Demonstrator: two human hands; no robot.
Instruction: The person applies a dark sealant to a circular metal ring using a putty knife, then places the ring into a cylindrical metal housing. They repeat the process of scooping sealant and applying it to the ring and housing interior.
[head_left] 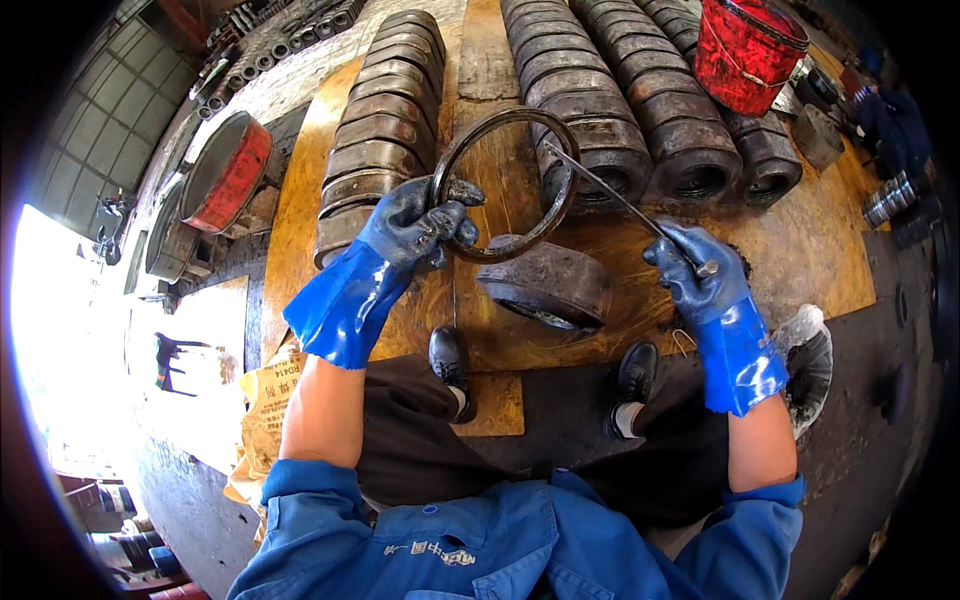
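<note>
My left hand [418, 222], in a dirty blue rubber glove, grips a thin dark metal ring [556, 190] and holds it upright above the wooden board. My right hand [697, 262], gloved the same way, holds a slim metal rod [606, 190] whose far tip reaches the ring's right rim. Just below the ring lies a thick rusty metal ring part [545, 283] on the board, between my two hands. My black shoes [449, 357] stand at the board's near edge.
Rows of rusty cylindrical metal parts [385, 130] lie side by side on the wooden board [800, 250] behind the ring. A red bucket [745, 50] stands at the back right, a red-rimmed round tub [228, 170] at the left. A brown paper sack [265, 390] lies by my left leg.
</note>
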